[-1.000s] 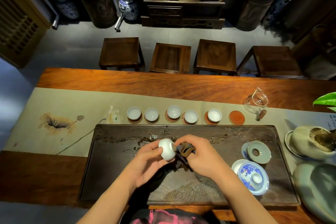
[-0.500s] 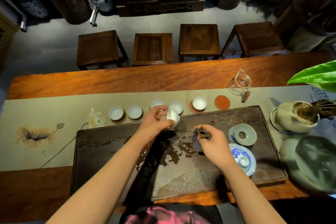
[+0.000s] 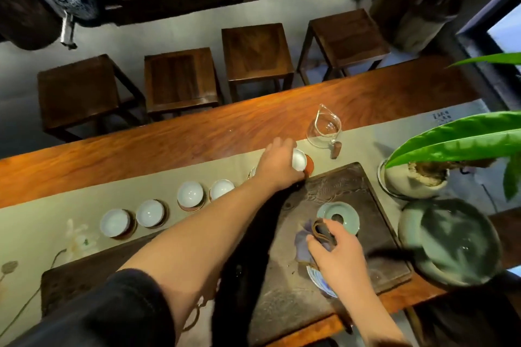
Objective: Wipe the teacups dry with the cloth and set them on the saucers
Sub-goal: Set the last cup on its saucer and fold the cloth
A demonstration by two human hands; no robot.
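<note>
The left hand (image 3: 277, 166) reaches far over the surface (image 3: 197, 135) and holds a white teacup (image 3: 298, 160) with its fingers around the rim. The cup is tilted and sits just above the red saucer (image 3: 309, 165) at the right end of the row; I cannot tell if it already touches the saucer. The right hand (image 3: 342, 258) stays low over the dark tea tray (image 3: 346, 186) and grips the folded brown cloth (image 3: 324, 234) between thumb and fingers. Four other white teacups (image 3: 190, 194) stand on their saucers in a row on the grey-green runner (image 3: 42, 222), to the left of the left hand, and one more is partly hidden behind the wrist. A pale green lid rest (image 3: 345, 213) lies on the tray just beside the cloth. A glass pitcher (image 3: 324, 128) stands on the runner behind the red saucer. A potted plant (image 3: 414, 177) and a round green basin (image 3: 451, 242) are at the right.
</note>
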